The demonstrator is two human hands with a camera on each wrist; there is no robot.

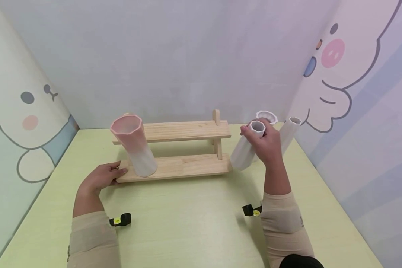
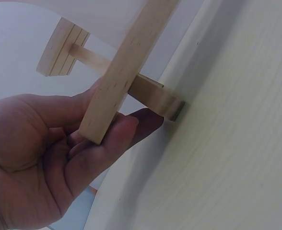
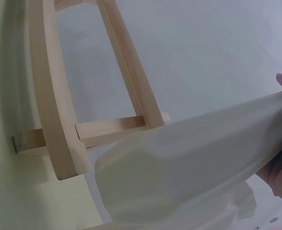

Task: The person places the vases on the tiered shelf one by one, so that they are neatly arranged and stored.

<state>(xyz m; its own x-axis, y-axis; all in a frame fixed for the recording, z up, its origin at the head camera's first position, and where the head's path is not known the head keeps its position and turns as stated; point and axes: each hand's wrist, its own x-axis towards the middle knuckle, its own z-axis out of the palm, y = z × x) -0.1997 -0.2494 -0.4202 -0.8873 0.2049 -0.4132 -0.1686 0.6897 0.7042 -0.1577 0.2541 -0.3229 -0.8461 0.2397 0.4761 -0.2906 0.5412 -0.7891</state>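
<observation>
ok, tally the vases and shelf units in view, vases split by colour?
Pink-and-white vase: 1
White vases: 3 (held vase; flared-rim vase, partly hidden; rightmost vase)
Wooden shelf unit: 1
Total: 5

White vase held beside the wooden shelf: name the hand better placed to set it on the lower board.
The right hand, most likely: it grips that white vase near the right end of the lower board, while the left hand holds its left end.
</observation>
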